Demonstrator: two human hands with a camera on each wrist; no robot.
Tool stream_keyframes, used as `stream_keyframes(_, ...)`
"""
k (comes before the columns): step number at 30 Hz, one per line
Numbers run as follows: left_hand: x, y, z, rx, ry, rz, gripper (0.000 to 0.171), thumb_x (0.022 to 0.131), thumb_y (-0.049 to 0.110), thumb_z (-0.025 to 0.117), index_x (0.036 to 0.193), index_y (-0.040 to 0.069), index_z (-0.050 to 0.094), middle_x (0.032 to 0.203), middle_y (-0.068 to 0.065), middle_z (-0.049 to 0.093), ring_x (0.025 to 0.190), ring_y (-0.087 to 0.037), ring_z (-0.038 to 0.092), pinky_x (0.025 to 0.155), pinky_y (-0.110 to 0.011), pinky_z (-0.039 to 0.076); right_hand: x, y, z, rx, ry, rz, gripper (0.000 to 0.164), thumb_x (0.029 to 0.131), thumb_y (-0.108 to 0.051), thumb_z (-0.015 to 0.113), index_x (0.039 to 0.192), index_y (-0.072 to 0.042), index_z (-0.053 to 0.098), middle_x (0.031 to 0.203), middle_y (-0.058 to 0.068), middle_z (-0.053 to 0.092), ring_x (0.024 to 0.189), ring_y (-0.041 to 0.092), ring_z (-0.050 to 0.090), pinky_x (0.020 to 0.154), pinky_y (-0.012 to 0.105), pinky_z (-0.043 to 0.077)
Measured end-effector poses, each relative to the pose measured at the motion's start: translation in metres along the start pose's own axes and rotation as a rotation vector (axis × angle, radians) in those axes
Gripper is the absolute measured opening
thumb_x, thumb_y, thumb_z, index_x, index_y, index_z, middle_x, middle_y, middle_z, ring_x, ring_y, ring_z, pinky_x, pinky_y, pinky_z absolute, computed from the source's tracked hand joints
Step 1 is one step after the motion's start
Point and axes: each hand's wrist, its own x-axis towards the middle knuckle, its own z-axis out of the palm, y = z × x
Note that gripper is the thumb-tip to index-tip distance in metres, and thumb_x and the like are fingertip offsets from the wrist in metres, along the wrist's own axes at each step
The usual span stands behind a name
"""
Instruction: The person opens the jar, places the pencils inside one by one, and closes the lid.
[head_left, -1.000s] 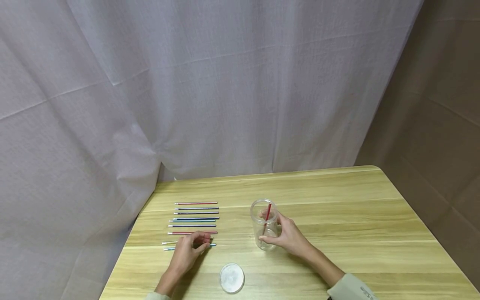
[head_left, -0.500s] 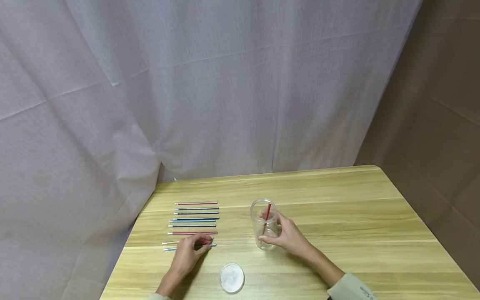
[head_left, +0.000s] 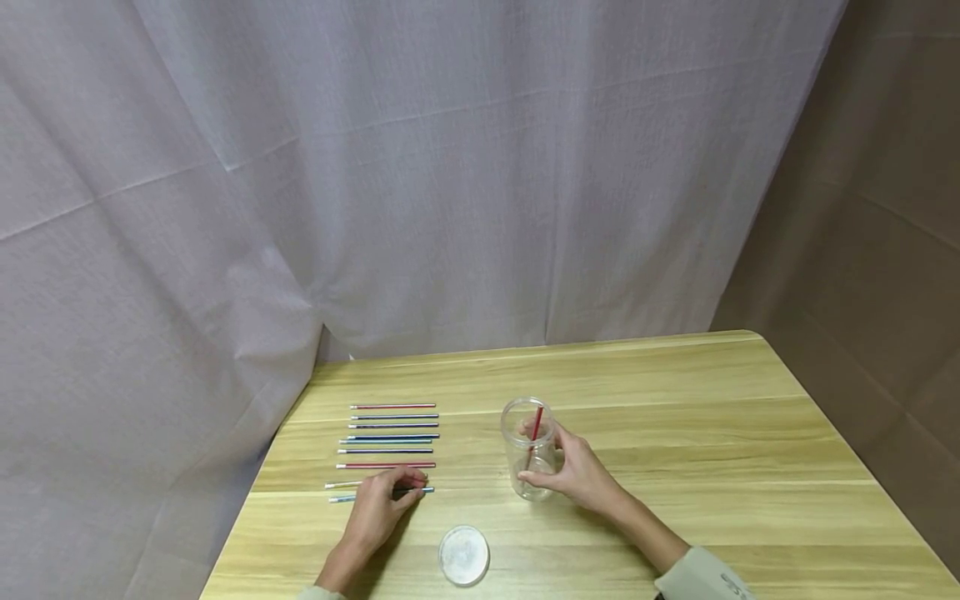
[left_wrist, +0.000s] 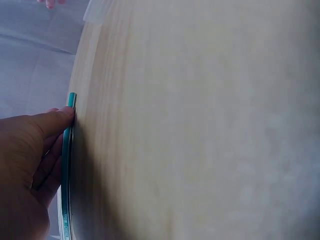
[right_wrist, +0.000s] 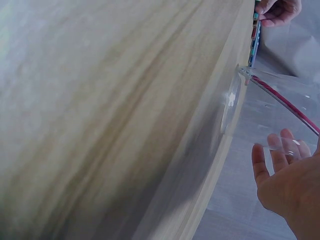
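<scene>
My left hand [head_left: 373, 508] rests over the near end of a row of pencils and pinches a teal pencil [left_wrist: 66, 165] between thumb and fingers. That pencil lies along the table. Just beyond it is a yellowish pencil [head_left: 341, 485], partly hidden by the hand. My right hand [head_left: 588, 477] grips a clear, lidless jar [head_left: 516, 467] from its right side, thumb in front and fingers behind. The jar stands upright on the table. One red pencil [right_wrist: 285, 102] leans inside it.
Several more pencils, among them a red pencil [head_left: 386, 466] and a dark blue pencil [head_left: 393, 437], lie parallel at the left of the wooden table [head_left: 712, 433]. A round clear lid [head_left: 463, 556] lies near the front, between the hands. A grey curtain [head_left: 450, 208] hangs behind.
My left hand's fingers have closed slightly onto the teal pencil. The right hand, the jar and the other pencils have not visibly moved.
</scene>
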Motion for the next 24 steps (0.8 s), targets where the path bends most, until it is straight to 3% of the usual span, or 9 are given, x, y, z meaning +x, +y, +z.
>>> stream_keyframes(7, 0.001, 0.001, 0.002, 0.02, 0.002, 0.003, 0.02, 0.08, 0.014, 0.083, 0.096, 0.022, 0.074, 0.084, 0.016, 0.072, 0.077, 0.004, 0.066, 0.073, -0.024, 0.055, -0.001, -0.03, -0.008, 0.028, -0.025, 0.009, 0.066, 0.074, -0.011, 0.087, 0.131, 0.003, 0.055, 0.125, 0.018, 0.065, 0.108, 0.025, 0.063, 0.087, 0.059, 0.052)
stream_keyframes(16, 0.007, 0.008, 0.002, 0.023, 0.007, 0.022, 0.02, 0.083, 0.013, 0.081, 0.101, 0.018, 0.075, 0.09, 0.014, 0.074, 0.081, 0.002, 0.067, 0.073, -0.026, 0.056, -0.001, 0.005, 0.001, 0.024, -0.009, 0.025, 0.071, 0.074, -0.025, 0.089, 0.134, -0.01, 0.055, 0.128, 0.007, 0.066, 0.11, 0.025, 0.062, 0.088, 0.054, 0.053)
stream_keyframes(24, 0.014, 0.021, -0.003, -0.004, -0.006, -0.003, 0.019, 0.085, 0.017, 0.079, 0.103, 0.018, 0.075, 0.091, 0.014, 0.074, 0.083, 0.002, 0.067, 0.078, -0.024, 0.056, 0.0, 0.01, 0.0, 0.005, -0.007, 0.023, 0.071, 0.074, -0.035, 0.089, 0.134, -0.017, 0.056, 0.127, -0.001, 0.066, 0.11, 0.018, 0.063, 0.089, 0.047, 0.053)
